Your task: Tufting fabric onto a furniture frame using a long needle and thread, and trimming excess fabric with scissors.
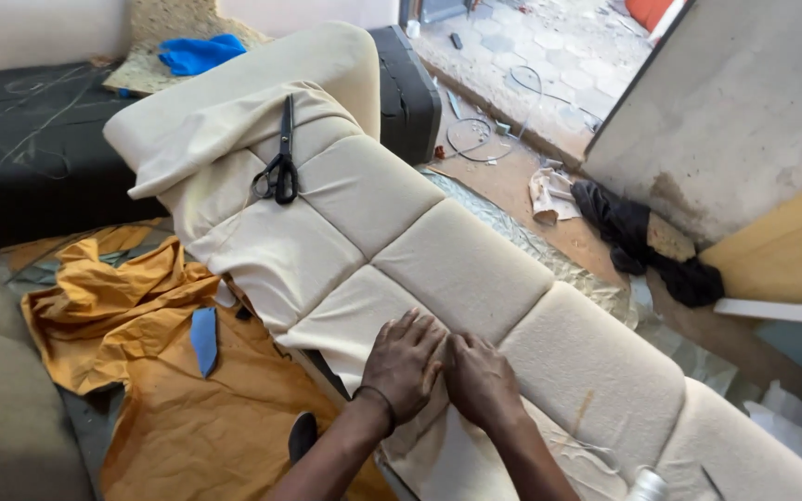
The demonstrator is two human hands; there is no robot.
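Two hands press flat on a cream padded sofa cushion (pixel 438 269).

The left hand (pixel 404 364) and right hand (pixel 481 380) lie side by side, released, palms hidden. Black scissors (pixel 279 167) rest farther up. The forearms are cut off below.

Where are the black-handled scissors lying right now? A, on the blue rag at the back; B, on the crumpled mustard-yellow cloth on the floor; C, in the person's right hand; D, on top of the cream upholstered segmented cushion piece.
D: the black-handled scissors lie on the cream upholstered cushion piece, far from the left hand and right hand, which both press flat on the fabric.
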